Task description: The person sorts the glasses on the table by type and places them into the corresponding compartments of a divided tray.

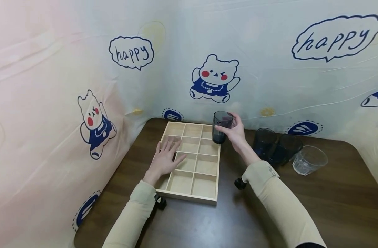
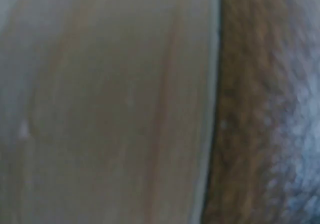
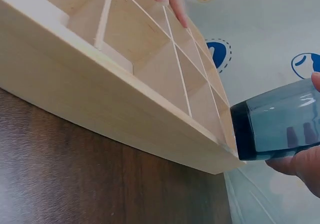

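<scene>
A dark tinted drinking glass [image 1: 218,136] is held upright in my right hand [image 1: 237,133], thumb on the near side and fingers round the back. It overlaps the far right corner of a divided wooden tray [image 1: 189,197]. In the right wrist view the base of the glass [image 3: 280,121] is right at the tray's rim [image 3: 130,97]. My left hand [image 1: 164,160] lies over the tray's left compartments with fingers straight and spread. Its fingertips [image 3: 178,12] show above the dividers in the right wrist view. The left wrist view is filled by blurred pale wood [image 2: 110,104].
Two dark glasses [image 1: 264,137] [image 1: 289,144] and a clear glass [image 1: 309,160] are grouped right of my right forearm. All stand on a brown wooden table [image 1: 337,193]. A printed cloth [image 1: 263,79] hangs behind the table and along its left side.
</scene>
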The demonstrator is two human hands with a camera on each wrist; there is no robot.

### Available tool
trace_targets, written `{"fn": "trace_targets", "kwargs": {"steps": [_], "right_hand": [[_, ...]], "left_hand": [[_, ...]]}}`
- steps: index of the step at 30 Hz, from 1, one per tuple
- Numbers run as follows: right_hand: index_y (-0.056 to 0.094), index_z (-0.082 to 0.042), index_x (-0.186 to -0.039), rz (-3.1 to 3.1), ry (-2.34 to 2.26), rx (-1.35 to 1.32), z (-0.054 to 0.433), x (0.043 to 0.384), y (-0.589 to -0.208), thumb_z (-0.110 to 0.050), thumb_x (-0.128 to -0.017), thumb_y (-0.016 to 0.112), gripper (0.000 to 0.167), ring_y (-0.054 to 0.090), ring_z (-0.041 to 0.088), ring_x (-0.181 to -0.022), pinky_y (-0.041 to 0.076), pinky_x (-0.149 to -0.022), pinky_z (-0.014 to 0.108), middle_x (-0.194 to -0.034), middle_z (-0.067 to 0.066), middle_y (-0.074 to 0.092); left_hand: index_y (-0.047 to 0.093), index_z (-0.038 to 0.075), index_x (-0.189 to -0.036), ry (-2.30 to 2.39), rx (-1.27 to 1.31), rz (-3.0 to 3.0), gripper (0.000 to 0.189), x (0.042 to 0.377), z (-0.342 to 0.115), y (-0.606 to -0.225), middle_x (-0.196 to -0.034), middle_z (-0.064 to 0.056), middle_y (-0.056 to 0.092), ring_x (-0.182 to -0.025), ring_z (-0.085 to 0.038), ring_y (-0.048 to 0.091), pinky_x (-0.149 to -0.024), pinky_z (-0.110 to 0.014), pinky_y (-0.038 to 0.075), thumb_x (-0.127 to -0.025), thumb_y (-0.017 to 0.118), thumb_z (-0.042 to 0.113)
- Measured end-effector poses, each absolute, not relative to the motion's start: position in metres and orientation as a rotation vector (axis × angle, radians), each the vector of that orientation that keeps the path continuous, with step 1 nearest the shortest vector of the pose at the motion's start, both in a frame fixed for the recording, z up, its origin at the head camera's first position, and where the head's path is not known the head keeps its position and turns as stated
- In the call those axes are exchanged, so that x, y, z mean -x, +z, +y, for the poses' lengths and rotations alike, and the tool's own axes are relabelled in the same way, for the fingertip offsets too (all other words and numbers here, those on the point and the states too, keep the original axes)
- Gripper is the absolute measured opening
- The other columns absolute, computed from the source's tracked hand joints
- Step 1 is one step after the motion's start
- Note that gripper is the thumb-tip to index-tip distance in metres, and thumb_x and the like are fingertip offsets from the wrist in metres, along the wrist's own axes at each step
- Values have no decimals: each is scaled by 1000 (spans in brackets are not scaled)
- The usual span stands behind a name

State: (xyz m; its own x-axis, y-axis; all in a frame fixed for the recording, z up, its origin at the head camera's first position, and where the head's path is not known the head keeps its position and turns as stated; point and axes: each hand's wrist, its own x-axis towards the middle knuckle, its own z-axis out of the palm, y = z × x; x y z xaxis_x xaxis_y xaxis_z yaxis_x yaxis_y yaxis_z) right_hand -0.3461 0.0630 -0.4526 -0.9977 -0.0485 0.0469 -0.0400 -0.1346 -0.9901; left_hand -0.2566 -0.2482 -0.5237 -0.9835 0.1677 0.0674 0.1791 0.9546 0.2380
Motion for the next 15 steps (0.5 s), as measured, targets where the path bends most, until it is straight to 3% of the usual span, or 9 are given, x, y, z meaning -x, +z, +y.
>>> {"fn": "trace_targets", "kwargs": {"steps": [3, 6, 15], "right_hand": [[38, -8, -165, 2086, -2369, 123, 59, 351, -452, 7, -91, 83, 88, 56, 30, -148, 46, -126, 37, -163, 22, 54], [37, -7, -164, 2106, -2363, 143, 55, 355, -453, 9, -90, 83, 90, 52, 36, -154, 43, -130, 45, -163, 24, 53], [39, -8, -160, 2144, -2397, 136, 37, 362, -460, 15, -85, 82, 89, 49, 40, -154, 49, -121, 37, -162, 29, 52]], "left_hand": [[28, 29, -176, -385, 266, -3049, 85, 256, -247, -526, -185, -12, 22, -175, -36, 9, -139, -69, 7, -107, 43, 76], [27, 29, -177, -389, 259, -3048, 87, 256, -246, -527, -186, -10, 20, -175, -35, 7, -140, -68, 5, -106, 43, 77], [22, 26, -178, -405, 279, -3138, 90, 252, -250, -515, -187, -12, 10, -175, -38, -2, -139, -71, 3, -106, 46, 74]]}}
